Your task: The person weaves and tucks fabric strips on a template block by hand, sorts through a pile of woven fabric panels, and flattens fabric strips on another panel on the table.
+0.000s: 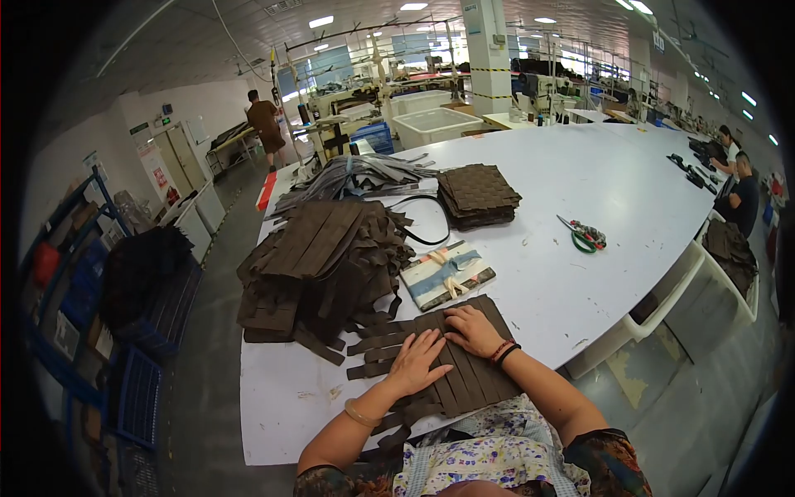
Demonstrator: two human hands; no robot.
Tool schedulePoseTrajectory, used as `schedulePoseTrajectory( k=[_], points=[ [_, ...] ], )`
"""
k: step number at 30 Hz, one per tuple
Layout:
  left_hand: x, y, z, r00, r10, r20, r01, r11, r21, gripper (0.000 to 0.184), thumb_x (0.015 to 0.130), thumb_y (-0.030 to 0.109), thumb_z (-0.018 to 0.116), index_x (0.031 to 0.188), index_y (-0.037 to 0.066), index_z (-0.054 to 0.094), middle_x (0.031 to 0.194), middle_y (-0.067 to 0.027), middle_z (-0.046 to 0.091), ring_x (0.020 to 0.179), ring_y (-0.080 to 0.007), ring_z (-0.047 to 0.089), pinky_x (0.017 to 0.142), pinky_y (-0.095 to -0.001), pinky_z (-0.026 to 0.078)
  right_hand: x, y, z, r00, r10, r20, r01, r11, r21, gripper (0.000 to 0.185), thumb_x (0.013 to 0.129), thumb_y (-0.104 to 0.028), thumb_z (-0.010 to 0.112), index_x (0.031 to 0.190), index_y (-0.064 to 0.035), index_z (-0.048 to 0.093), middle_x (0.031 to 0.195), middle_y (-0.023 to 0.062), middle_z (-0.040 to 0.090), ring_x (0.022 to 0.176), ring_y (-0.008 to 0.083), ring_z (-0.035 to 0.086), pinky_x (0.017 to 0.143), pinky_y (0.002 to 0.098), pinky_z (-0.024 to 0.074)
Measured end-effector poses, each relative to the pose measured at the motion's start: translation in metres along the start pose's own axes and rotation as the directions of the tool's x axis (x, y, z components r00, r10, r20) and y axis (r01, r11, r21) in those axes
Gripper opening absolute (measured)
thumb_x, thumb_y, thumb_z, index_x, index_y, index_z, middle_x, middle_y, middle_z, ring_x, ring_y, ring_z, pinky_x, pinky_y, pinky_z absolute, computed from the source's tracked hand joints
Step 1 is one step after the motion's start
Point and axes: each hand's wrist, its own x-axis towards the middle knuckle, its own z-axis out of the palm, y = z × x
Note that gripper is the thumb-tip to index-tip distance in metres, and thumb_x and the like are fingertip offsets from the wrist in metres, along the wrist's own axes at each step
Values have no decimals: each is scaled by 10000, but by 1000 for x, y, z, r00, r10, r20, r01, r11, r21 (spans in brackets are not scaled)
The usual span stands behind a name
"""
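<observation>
A brown piece of strips (pixel 480 383) lies on the white table near its front edge, with loose strip ends at its left side. My left hand (pixel 416 364) rests on the strips at the left, its fingers spread. Just right of it and a little higher, my right hand (pixel 474 331) lies on the piece with the fingers partly bent; what its fingertips hold, if anything, is hidden. A large pile of brown strip pieces (pixel 310 240) is to the left. A board wrapped with blue cloth (pixel 447 275) sits just beyond my hands.
Woven brown squares (pixel 478 195) are stacked farther back, beside grey strips (pixel 356 176). Green-handled scissors (pixel 584 238) lie on the white table (pixel 571 170). White bins (pixel 633 319) stand at the right edge. Two people sit at far right; another person (pixel 265 128) stands at back left.
</observation>
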Motion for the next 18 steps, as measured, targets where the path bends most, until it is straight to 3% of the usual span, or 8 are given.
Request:
schedulePoseTrajectory(
  k=[18],
  points=[
    [-2,4,-2,1000,-8,10,8,1000,-11,618,891,458,496,1315,13,428,1399,-188,363,1322,-322,302,1097,-457,188,-3,-2,0,1000,9,-3,-8,1000,13,265,804,-221,641,976,-28,586,1176,123,550,1043,301,506,895,389,417]
  ],
)
